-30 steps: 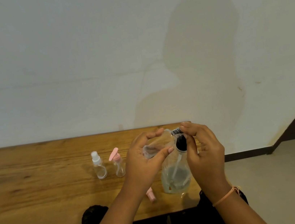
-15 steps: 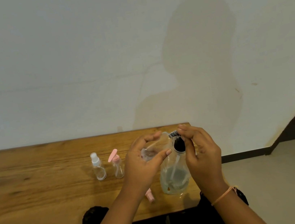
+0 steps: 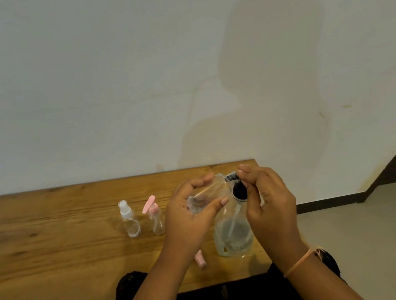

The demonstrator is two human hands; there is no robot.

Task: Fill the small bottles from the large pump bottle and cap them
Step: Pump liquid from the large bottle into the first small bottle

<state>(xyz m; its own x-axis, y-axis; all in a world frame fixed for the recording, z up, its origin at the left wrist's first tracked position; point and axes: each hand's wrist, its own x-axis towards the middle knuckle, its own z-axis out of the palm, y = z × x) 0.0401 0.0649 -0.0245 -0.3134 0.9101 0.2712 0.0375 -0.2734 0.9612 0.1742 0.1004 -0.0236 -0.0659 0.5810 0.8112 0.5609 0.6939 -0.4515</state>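
Small bottle tilted in curled left hand; right hand pinches pump head.

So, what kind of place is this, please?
Likely a plain indoor room, perhaps a home: a wooden table stands against a bare, stained white wall, with a pale floor and dark skirting board.

Left hand holds a small bottle; right hand pinches the black pump on the large bottle.
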